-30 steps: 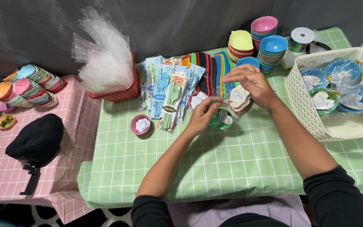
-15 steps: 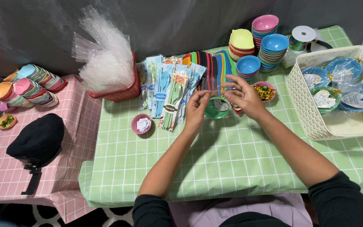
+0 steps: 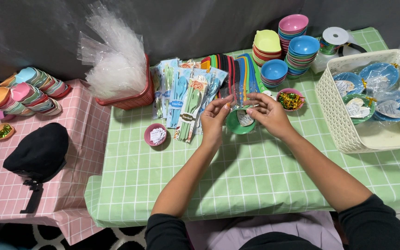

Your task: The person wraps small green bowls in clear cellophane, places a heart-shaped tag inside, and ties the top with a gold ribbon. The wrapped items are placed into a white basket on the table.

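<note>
Left hand [image 3: 215,118] and right hand [image 3: 267,113] pinch a clear bag [image 3: 239,99] over a green bowl [image 3: 238,124] mid-table, fingers curled. Left: cutlery packs [image 3: 186,104]. Right: dish of ties [image 3: 290,99], then white basket [image 3: 343,125] of wrapped bowls.

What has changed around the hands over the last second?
The right hand came down from above the green bowl and now grips its rim beside the left hand, with the white heart tag inside. The small bowl of twist ties, earlier hidden by the right hand, is now uncovered. The cutlery packs, bowl stacks and white basket stayed put.
</note>
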